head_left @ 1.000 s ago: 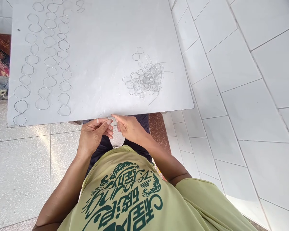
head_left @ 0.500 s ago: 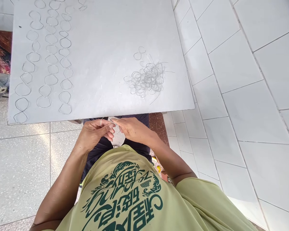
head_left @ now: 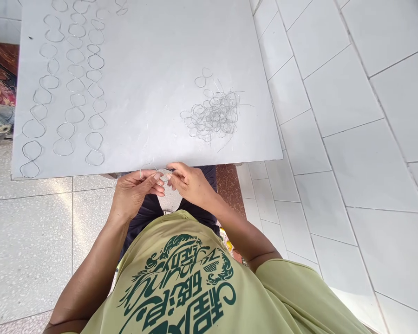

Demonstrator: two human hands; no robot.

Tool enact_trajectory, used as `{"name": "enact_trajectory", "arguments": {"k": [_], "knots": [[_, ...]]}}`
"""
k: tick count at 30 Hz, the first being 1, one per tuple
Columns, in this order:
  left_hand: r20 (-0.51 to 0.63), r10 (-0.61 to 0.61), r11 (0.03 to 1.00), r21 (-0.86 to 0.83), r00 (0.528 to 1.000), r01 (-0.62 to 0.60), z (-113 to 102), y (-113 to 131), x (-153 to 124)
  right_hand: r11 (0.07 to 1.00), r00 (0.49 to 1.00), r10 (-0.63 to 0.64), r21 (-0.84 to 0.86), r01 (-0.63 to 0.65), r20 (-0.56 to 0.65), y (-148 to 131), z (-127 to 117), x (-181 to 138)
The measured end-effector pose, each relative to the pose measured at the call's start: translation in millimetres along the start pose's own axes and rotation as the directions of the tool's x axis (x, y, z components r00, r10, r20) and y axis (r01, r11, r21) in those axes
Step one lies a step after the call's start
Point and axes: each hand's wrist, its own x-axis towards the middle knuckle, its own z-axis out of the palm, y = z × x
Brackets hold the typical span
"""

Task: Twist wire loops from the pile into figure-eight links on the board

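Note:
At the near edge of the white table [head_left: 142,116], my left hand [head_left: 138,188] pinches a thin wire [head_left: 163,170] between thumb and forefinger. A ring sits on one of its fingers. My right hand [head_left: 190,183] faces it from the right, its thumb and forefinger closed on the other part of the same wire. Part of the wire curves up above the left fingertips; the rest is hidden by the fingers. A tangled pile of wire pieces [head_left: 212,113] lies on the table beyond my right hand. Figure-eight wire loops [head_left: 94,148] lie in columns at the left.
A single figure-eight wire [head_left: 203,78] lies just behind the pile. White tiles [head_left: 355,116] run along the table's right side. Speckled floor [head_left: 28,241] shows at the left, beside fabric items [head_left: 0,88]. My legs [head_left: 146,213] are under the table edge.
My hands have drawn slightly apart, and the right fingers have shifted up and changed their hold. More of the wire now shows between the fingertips. The pile and columns lie as before.

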Motion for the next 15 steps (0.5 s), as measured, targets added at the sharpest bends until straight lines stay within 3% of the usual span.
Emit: {"name": "enact_trajectory", "arguments": {"k": [3,5,8,15], "knots": [[-0.031,0.026,1.0,0.014,0.999,-0.026,1,-3,1,0.991,0.994,0.084,0.109,-0.076,-0.066,2,12,-1],[-0.034,0.016,1.0,0.027,0.999,-0.015,1,-5,2,0.992,0.992,0.073,0.106,-0.063,-0.101,4,17,-1],[-0.014,-0.02,0.999,0.037,1.0,0.021,0,-6,4,1.0,0.994,-0.021,0.017,0.023,-0.109,9,18,-1],[0.04,-0.053,0.997,0.066,0.998,0.05,-4,-7,6,0.961,0.978,-0.207,-0.183,0.209,0.03,14,10,1]]}}
